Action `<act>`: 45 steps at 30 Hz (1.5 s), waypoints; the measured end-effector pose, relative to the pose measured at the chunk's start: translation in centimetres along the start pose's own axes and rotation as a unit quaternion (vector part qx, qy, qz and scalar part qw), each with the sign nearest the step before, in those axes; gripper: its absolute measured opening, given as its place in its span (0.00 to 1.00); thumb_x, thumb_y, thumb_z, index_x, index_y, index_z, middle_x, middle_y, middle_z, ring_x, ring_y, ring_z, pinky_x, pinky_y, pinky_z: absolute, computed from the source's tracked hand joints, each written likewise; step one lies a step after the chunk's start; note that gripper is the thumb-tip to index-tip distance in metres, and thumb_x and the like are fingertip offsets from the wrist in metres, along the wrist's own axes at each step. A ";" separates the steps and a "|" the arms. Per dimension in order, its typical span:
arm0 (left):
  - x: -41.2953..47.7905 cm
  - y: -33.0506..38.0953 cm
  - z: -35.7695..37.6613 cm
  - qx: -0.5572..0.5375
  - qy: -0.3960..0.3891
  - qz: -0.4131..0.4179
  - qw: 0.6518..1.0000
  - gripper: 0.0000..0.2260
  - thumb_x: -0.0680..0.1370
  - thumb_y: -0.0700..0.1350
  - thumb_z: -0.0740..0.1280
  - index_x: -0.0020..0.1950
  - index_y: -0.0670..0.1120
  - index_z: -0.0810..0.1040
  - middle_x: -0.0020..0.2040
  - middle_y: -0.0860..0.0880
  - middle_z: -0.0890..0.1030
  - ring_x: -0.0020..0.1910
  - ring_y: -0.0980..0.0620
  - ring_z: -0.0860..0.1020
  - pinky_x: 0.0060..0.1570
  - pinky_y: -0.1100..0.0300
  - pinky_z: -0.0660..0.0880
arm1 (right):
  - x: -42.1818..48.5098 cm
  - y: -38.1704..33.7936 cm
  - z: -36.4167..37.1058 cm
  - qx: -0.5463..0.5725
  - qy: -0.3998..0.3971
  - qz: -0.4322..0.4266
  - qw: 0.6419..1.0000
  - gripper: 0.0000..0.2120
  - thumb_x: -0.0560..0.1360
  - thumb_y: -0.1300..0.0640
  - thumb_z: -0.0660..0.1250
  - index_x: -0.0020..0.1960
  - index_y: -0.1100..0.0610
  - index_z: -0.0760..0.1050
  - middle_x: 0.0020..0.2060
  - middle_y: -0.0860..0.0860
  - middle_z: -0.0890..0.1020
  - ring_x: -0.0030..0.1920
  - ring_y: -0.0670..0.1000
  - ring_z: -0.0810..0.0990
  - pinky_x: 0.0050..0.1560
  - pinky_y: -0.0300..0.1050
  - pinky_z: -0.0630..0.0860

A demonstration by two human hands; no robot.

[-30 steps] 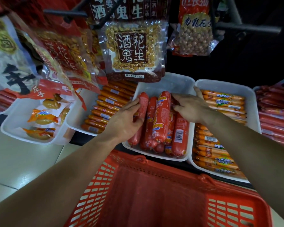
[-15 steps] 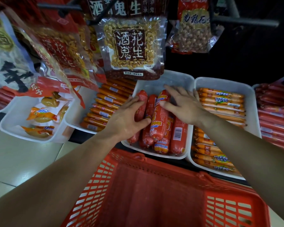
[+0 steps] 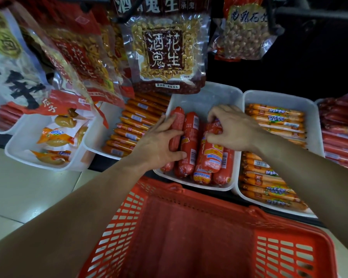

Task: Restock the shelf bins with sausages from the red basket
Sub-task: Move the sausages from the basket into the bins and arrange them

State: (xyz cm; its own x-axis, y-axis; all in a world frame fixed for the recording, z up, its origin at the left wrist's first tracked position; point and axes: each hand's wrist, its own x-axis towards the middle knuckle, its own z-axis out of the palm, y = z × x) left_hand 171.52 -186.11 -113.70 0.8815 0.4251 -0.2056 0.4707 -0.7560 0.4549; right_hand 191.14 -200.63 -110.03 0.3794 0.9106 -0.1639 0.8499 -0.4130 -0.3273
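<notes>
Several thick red sausages [image 3: 189, 141] lie side by side in the middle white bin [image 3: 205, 96]. My left hand [image 3: 159, 143] rests on the leftmost sausage, its fingers laid across the sausage and the thumb touching the one beside it. My right hand [image 3: 233, 131] is over the right side of the pile, its curled fingers and thumb pinching the top sausage [image 3: 213, 151]. Below the bin is the red basket [image 3: 117, 227]; only its bare red bottom shows inside.
Thin orange sausages fill the bin on the right [image 3: 279, 95] and the bin on the left [image 3: 137, 121]. A far-left bin [image 3: 18, 155] holds yellow snack packs. Peanut bags [image 3: 165, 53] hang low over the bins' back edges. More red sausages [image 3: 342, 137] lie far right.
My right hand went from lying flat on the pile to pinching the top sausage with curled fingers. My left hand slid slightly up the leftmost sausage. The sausages now lie straighter.
</notes>
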 end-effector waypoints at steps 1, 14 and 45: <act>0.0 0.1 0.0 -0.002 0.001 0.000 1.000 0.33 0.71 0.61 0.73 0.74 0.55 0.71 0.82 0.56 0.48 0.80 0.55 0.42 0.79 0.50 0.50 | 0.0 -0.2 0.1 -0.016 -0.011 -0.011 1.000 0.23 0.73 0.42 0.67 0.65 0.45 0.68 0.67 0.49 0.72 0.70 0.52 0.66 0.68 0.50 0.66; 1.3 -0.4 -1.4 0.168 -0.046 0.004 0.985 0.37 0.77 0.59 0.68 0.80 0.61 0.52 0.82 0.56 0.45 0.80 0.52 0.41 0.78 0.47 0.46 | 0.9 -2.3 2.1 -0.130 -0.104 -0.025 0.986 0.36 0.74 0.35 0.59 0.78 0.35 0.50 0.80 0.45 0.52 0.79 0.57 0.39 0.75 0.66 0.38; -0.2 -3.1 -2.1 -0.011 0.072 -0.042 0.996 0.20 0.75 0.54 0.71 0.67 0.60 0.77 0.78 0.56 0.64 0.77 0.54 0.57 0.75 0.56 0.56 | 6.9 -5.0 1.1 -0.098 -0.132 0.001 0.986 0.48 0.69 0.31 0.68 0.79 0.48 0.51 0.68 0.51 0.76 0.73 0.58 0.67 0.77 0.59 0.46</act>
State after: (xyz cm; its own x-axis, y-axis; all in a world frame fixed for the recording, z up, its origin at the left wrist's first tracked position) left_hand 169.84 -182.84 -113.28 0.8241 0.5543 -0.1167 0.5394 -0.7051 0.4603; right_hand 189.12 -192.32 -110.60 0.2946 0.8634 -0.4096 0.9136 -0.3802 -0.1443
